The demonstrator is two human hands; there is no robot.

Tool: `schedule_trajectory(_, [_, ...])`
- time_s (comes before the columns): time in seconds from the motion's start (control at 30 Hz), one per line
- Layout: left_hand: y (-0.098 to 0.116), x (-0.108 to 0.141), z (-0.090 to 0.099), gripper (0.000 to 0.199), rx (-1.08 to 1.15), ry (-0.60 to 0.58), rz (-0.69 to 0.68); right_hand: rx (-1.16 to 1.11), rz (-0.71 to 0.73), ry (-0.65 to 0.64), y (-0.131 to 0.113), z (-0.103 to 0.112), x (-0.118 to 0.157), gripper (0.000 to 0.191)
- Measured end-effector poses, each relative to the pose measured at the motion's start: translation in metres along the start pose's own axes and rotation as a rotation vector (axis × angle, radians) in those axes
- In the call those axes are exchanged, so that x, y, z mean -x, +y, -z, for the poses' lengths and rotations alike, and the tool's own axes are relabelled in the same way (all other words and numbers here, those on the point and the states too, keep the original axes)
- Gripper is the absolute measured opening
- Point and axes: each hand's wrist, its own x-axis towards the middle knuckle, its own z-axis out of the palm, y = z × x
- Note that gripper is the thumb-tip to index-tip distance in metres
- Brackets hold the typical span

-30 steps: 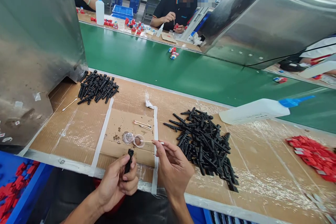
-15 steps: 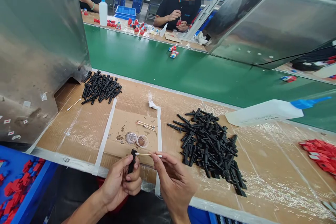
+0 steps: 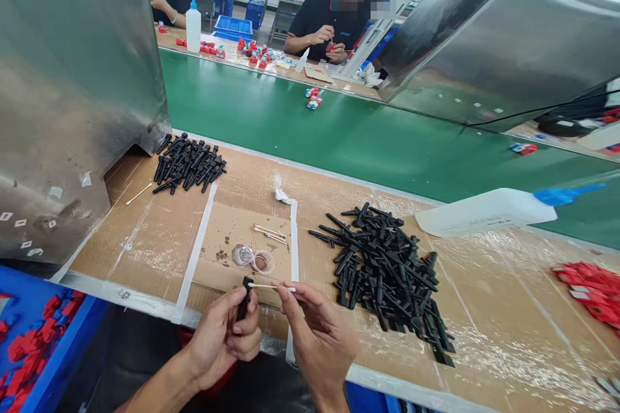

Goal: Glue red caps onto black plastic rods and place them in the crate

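My left hand (image 3: 227, 329) is closed around a small black plastic part (image 3: 245, 299), held upright near the table's front edge. Between thumb and fingers of my right hand (image 3: 320, 335) is a cotton swab (image 3: 266, 286); its left tip touches the upper end of the black part. Just beyond my hands, a cardboard sheet (image 3: 232, 219) carries two small round clear cups (image 3: 262, 262), dark stains and several used swabs (image 3: 269, 232). A large pile of black parts (image 3: 387, 264) lies to the right, a smaller pile (image 3: 188, 162) at the back left.
A white bottle with a blue nozzle (image 3: 489, 211) lies at the right, near red parts (image 3: 593, 293). A green conveyor belt (image 3: 271, 122) carries a few red-and-white pieces (image 3: 314, 98). Metal panels stand left (image 3: 72, 77) and right. Two people sit across. A blue bin (image 3: 48, 348) holds red parts.
The pieces on the belt have moved to the left. My right hand and the swab have shifted slightly left, the tip staying at the black part. The view has tilted a little.
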Motion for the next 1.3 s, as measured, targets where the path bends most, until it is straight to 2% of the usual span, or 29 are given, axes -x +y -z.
schedule_trajectory(0.63, [-0.001,0.001,0.002,0.028,0.004,-0.007,-0.008,0.071,0.084,-0.037,0.012,0.005,0.007,0.025])
schedule_trajectory(1.03, [-0.001,0.001,0.002,0.028,0.002,-0.006,-0.014,0.092,0.124,-0.056,0.007,0.004,0.007,0.025])
schedule_trajectory(1.3, [-0.002,0.002,0.001,0.027,-0.005,0.011,-0.016,0.183,0.234,-0.059,0.007,0.006,0.007,0.028])
